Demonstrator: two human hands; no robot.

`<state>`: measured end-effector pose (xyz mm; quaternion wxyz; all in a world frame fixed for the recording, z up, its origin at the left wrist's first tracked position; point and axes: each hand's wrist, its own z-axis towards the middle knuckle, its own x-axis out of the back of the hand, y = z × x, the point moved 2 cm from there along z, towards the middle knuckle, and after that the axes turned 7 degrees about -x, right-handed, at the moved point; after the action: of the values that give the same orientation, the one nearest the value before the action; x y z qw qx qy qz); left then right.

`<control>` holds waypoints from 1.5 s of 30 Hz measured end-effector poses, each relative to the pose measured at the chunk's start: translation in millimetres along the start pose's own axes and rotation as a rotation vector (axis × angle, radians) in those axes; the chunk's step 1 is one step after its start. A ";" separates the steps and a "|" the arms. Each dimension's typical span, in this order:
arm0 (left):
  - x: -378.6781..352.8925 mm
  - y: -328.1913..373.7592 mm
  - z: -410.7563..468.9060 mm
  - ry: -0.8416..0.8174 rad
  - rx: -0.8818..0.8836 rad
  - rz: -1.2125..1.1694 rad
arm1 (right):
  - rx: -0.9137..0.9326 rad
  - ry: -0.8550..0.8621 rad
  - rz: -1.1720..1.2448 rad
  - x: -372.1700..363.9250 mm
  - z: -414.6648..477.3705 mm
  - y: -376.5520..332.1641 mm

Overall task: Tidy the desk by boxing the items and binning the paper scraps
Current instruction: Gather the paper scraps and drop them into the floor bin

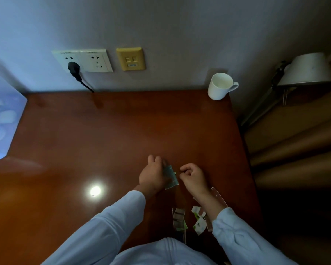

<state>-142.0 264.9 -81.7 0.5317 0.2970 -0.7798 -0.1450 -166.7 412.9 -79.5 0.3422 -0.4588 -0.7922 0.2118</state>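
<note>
Paper scraps (170, 177) are held in the left hand (153, 176) over the desk (103, 140), whether the curled right hand (194, 177) pinches one cannot be told, and the loose pieces (179, 219) nearby should be gathered singly.

We identify a hotel-style room: polished wooden bench (122, 131), wall sockets (88, 61), white mug (219, 87), swing-arm lamp (306, 70).

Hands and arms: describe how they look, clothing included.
The left hand and right hand are bare, with no gloves, rings or watch visible. The left sleeve and right sleeve are long, loose, creased pale blue-white fabric ending near the wrists.
</note>
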 end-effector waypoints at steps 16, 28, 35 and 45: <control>10.7 -25.8 -13.7 0.033 0.460 -1.477 | 0.263 0.051 -0.527 -18.4 -7.3 -9.3; 2.0 -28.8 -18.7 0.041 0.461 -1.264 | 0.303 0.067 -0.646 -18.9 -5.4 -11.5; -2.6 -18.0 -26.0 0.054 0.403 -1.151 | 0.004 -0.087 0.021 -11.8 -20.3 -3.4; -32.0 5.1 -77.3 -0.065 0.195 -0.861 | -0.193 -0.066 0.609 14.6 -72.1 44.1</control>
<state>-64.6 295.6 -72.3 0.3676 0.6389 -0.6113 -0.2882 -93.0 448.8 -54.3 0.1922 -0.6982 -0.6454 0.2430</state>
